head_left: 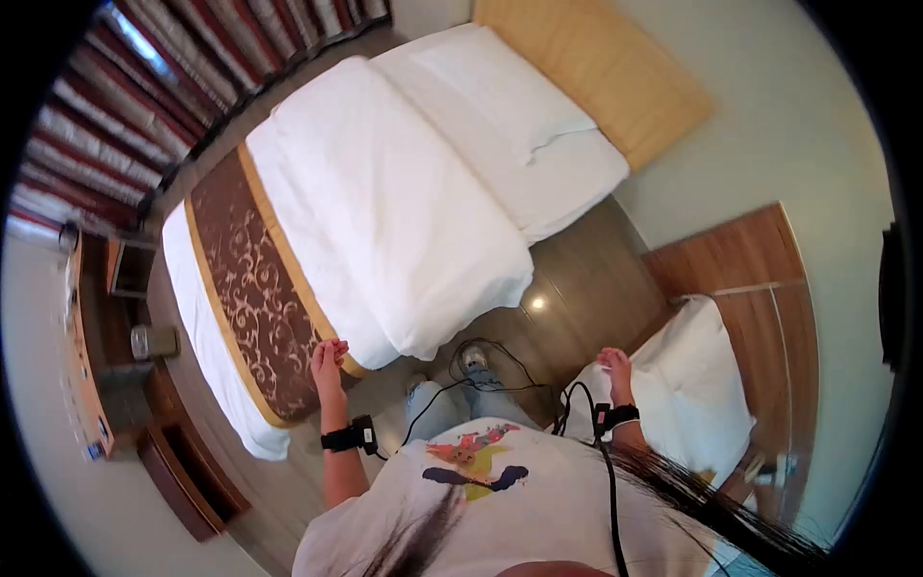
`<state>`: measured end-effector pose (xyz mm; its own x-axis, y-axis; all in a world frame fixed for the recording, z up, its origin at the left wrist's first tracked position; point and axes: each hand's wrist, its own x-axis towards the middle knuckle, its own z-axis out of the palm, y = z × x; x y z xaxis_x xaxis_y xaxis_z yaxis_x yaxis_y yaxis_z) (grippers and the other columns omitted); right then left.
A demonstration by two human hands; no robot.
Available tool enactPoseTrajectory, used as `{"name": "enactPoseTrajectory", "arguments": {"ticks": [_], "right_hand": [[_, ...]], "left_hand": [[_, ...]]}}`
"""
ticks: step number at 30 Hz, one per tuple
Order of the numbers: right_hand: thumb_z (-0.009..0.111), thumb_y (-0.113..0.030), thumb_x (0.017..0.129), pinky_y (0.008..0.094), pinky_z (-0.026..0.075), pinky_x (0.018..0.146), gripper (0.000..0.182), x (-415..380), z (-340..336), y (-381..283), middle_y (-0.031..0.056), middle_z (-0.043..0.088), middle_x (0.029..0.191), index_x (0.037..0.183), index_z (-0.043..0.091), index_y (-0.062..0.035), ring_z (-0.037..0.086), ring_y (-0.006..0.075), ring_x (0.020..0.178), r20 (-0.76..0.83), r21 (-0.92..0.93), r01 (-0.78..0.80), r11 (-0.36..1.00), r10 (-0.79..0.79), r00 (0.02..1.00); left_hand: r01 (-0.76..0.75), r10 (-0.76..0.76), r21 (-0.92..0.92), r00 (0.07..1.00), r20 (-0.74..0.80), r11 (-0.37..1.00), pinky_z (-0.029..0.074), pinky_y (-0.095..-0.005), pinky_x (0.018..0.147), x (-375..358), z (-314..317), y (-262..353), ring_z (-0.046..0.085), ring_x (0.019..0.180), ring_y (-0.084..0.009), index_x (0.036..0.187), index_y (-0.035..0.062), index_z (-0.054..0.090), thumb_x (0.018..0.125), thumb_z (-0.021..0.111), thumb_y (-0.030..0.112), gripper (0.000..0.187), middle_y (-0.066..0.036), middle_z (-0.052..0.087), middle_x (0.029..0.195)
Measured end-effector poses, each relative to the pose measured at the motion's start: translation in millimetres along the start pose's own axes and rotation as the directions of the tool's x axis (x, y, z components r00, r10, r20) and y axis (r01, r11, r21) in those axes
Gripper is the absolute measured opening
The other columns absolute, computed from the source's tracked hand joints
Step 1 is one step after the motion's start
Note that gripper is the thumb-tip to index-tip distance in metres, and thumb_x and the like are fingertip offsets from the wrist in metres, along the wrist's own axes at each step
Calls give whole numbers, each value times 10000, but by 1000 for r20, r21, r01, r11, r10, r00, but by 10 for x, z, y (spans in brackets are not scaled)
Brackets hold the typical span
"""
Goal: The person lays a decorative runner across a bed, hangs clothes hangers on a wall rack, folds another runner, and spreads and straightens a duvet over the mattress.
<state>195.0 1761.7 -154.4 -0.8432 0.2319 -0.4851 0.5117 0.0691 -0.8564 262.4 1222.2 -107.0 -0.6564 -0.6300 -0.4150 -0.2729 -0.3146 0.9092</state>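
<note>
My left hand (329, 358) is raised over the edge of the brown patterned bed runner (252, 279), fingers loosely bent and apart, with nothing visible in it. On the other side, my right hand (613, 363) hovers near the white bedding (687, 375) of a second bed; its fingers are also loose and it holds nothing I can see. Between the hands and beyond them lies a bed with a white duvet (385, 202) folded back from the white pillow (510, 87). Whether either hand touches fabric is hard to tell.
Black cables (500, 385) run from the wrist bands and loop near my feet. Wooden headboards (596, 67) stand against the wall. Left are a desk (91, 385), a bin (154, 342) and an open drawer (192, 481). Striped curtains (135, 115) hang at the upper left.
</note>
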Motion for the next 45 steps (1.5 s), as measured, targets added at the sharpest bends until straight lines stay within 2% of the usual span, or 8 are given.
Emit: {"name": "enactPoseTrajectory", "arguments": {"ticks": [3,10,15,19,28,30,32,45], "right_hand": [[430,-243,772,241,377,595,193,-415,-249,-161,21,565,760,829,529,-88,528,108,700,-234,27,81,996,-72,969],[448,-225,768,234,380,613,207,-2030,-151,89,28,558,765,878,533,-72,515,109,699,-673,286,382,879,-99,733],[428,-173,774,201,372,559,166,-3305,471,897,32,556,732,846,534,-67,511,102,639,-835,436,526,730,110,539],[424,-160,761,202,361,546,170,-4539,985,1047,20,554,725,844,539,-66,509,97,633,-918,396,571,719,303,256],[435,-174,749,204,341,570,180,-6805,3236,666,13,535,714,842,544,-65,485,91,640,-711,146,642,753,531,-460],[433,-174,751,205,340,575,180,-6981,3560,490,13,534,714,840,542,-62,483,93,645,-659,130,649,750,554,-509],[428,-165,755,205,340,584,176,-6469,3133,632,14,533,713,836,535,-52,480,96,655,-642,140,640,755,562,-522],[430,-148,771,193,349,552,157,-6716,3899,568,16,542,686,829,536,-47,491,85,616,-606,106,624,774,548,-577]], "left_hand": [[-108,92,101,984,155,989,349,-207,612,35,340,326,532,705,-96,820,74,518,814,408,208,173,-27,568,761],[-476,299,96,683,667,874,345,-223,652,-41,825,1094,511,738,-102,820,49,503,819,391,206,193,-35,565,770],[-346,146,126,659,738,930,341,-237,670,-24,799,960,520,748,-105,837,72,518,804,411,223,188,-30,569,780],[-210,-70,238,593,802,948,335,-236,652,61,902,619,518,751,-106,823,79,512,794,410,233,187,-25,560,773],[-242,-211,193,-50,976,951,343,-216,625,-719,1142,980,519,723,-99,813,69,516,805,419,229,187,-31,564,778],[-194,-221,183,-198,955,964,357,-187,596,-995,1143,1092,518,691,-94,807,66,523,811,418,198,169,-34,565,757],[-216,-291,248,-194,937,944,357,-182,591,-1175,1776,526,516,686,-92,805,64,522,811,420,195,166,-33,563,749],[-216,-400,342,-363,841,915,361,-175,564,-1797,1603,430,513,673,-84,788,60,520,805,425,176,151,-22,547,717]]}}
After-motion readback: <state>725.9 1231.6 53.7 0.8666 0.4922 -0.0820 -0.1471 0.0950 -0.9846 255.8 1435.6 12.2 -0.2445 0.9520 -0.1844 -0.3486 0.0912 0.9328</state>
